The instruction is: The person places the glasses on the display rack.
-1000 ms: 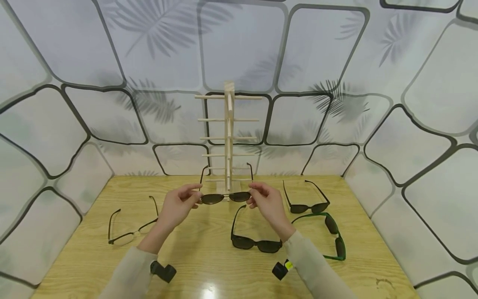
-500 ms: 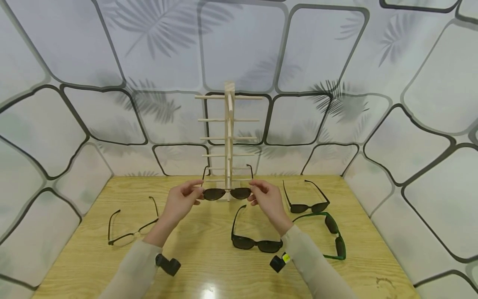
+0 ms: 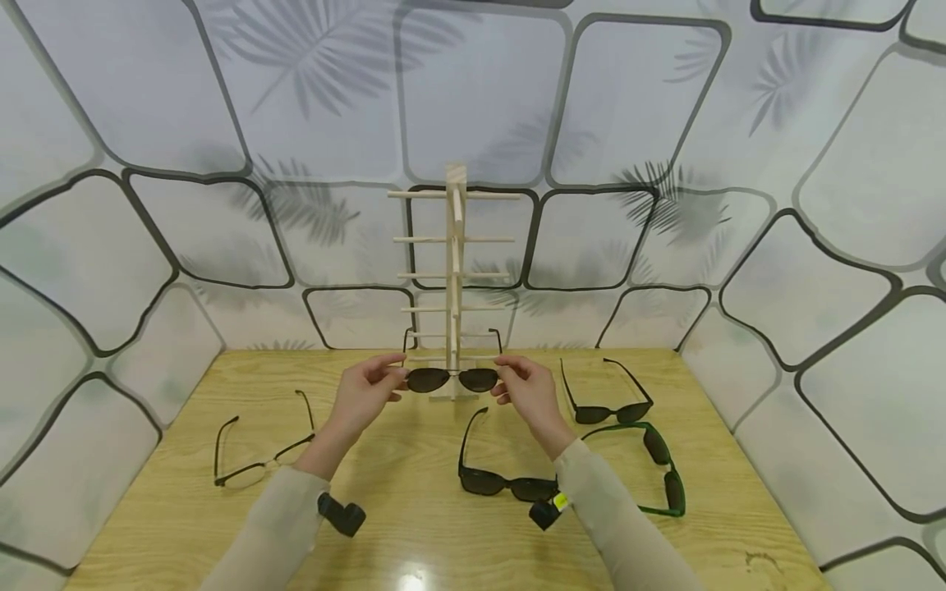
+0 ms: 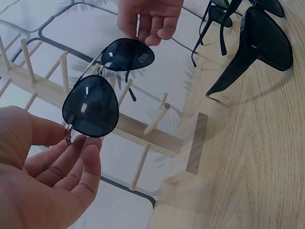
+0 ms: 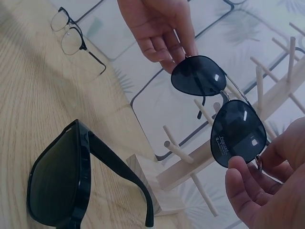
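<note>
A pair of dark aviator sunglasses is held level in front of the lower pegs of a wooden glasses rack. My left hand pinches the frame at its left hinge, thumb against fingers. At the opposite hinge my right hand pinches it the same way. Both temples stay unfolded and point back toward the rack, beside its lower pegs. In the left wrist view the dark lenses hang off the table with the pegs behind them. Whether the bridge touches a peg, I cannot tell.
Black sunglasses lie below my right hand. Farther right are another black pair and a green-framed pair. Clear-lens eyeglasses lie at left on the wooden table. Patterned cloth walls surround the table.
Both hands have raised the aviator sunglasses slightly and moved them a little to the right, closer to the rack. The grip is the same, and the glasses on the table have not moved.
</note>
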Tool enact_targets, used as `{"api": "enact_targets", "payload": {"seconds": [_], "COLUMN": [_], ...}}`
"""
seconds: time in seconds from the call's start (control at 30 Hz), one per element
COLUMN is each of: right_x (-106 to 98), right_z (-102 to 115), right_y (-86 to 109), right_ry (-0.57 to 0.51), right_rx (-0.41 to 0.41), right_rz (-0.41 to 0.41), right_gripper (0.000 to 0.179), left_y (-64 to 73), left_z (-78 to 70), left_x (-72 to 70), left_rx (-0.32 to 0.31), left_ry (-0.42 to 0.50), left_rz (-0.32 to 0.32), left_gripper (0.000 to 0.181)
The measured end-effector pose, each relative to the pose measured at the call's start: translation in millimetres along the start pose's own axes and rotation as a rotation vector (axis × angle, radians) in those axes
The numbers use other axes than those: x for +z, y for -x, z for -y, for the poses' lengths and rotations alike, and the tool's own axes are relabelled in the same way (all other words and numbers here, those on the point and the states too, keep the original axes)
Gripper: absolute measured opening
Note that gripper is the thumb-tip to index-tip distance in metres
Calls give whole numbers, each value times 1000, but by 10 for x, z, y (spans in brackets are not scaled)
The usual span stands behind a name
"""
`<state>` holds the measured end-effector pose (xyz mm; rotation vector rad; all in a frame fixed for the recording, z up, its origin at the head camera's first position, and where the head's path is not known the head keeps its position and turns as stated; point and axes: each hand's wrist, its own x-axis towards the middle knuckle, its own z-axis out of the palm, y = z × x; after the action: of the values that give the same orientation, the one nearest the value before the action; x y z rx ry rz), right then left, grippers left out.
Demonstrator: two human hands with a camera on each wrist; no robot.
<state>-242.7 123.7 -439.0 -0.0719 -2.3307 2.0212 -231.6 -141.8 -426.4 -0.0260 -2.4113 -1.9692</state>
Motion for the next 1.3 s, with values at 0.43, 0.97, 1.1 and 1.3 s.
{"api": "enact_targets", "payload": {"seconds": [0.43,0.97,1.1,1.3], "right_x": [24,42,38,33], "right_z": [-7,-51,-56,-81], "right_y": [-78,-152,-157,-171], "right_ry": [-6,6,11,9], "right_rx": [30,11,4,-6], "right_rz": [4,3,6,6], "right_gripper": [29,27,27,27], "left_y": [-83,-195,-213,-212], "left_z": [36,111,116,116], "left_x": [31,35,35,34], "left_rx": [-1,-5,-4,-13], "left_ry": [0,-11,-5,5], "left_rz": [14,16,22,29], "left_gripper": [35,36,35,36]}}
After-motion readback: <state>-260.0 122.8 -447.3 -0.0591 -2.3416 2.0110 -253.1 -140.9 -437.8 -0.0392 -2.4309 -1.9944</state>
